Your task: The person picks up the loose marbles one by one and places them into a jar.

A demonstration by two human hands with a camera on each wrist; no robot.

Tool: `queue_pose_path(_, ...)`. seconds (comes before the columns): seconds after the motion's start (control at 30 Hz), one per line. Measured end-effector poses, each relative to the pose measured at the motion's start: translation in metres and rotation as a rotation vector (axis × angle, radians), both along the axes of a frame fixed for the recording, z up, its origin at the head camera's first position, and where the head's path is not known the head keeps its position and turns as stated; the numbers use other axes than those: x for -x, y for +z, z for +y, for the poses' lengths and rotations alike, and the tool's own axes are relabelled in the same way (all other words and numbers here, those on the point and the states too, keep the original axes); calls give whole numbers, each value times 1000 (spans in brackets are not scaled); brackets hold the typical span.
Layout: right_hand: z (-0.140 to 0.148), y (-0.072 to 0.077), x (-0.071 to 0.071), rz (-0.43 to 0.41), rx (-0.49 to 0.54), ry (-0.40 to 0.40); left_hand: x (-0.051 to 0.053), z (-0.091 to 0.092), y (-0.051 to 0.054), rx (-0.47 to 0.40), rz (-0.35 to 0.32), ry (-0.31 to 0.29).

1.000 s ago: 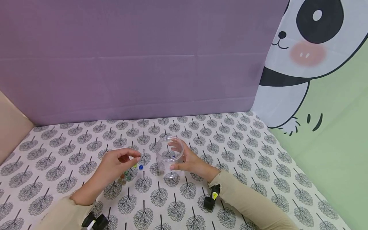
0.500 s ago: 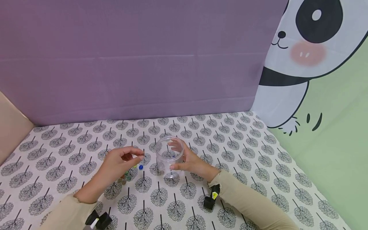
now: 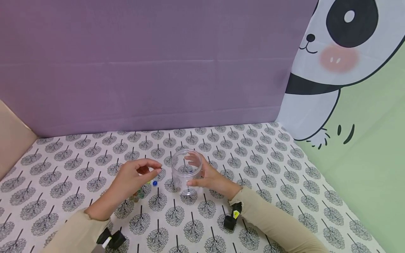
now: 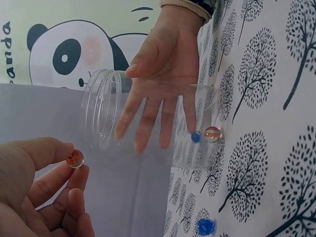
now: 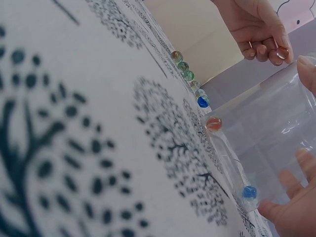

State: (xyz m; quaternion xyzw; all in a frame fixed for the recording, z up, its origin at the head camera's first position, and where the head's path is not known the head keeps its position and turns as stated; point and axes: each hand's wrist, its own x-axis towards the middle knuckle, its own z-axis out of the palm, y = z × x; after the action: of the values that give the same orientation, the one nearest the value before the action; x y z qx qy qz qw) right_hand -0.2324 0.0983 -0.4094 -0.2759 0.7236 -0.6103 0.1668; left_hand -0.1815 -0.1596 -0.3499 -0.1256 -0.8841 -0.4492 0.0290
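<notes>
Between thumb and index finger, the left hand (image 3: 134, 175) pinches a clear marble with red inside (image 4: 75, 159), left of the jar's mouth. The right hand (image 3: 210, 177) grips an upright, clear, lidless jar (image 3: 180, 181) from its right side, the fingers spread behind it. Inside at the bottom lie a blue marble (image 5: 250, 192) and a red-and-white one (image 5: 214, 124). A blue marble (image 3: 155, 183) rests on the cloth between the left hand and the jar.
Several green and brown marbles (image 3: 140, 194) lie on the tree-patterned cloth (image 3: 253, 154) below the left hand. Behind the surface hangs a purple backdrop (image 3: 142, 70); a panda-printed sheet (image 3: 364, 140) is at the right.
The left hand has moved slightly right and a little up, closer to the jar. The right hand and the jar have stayed in place.
</notes>
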Motion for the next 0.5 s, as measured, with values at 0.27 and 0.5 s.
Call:
queue_pose_path(0.27,-1,2,-2,1,-6,-9,1,5,4,-23,13,-5)
queue_pose_path(0.5,-1,2,-1,11,1,-3,1,10,6,-45,12,-8)
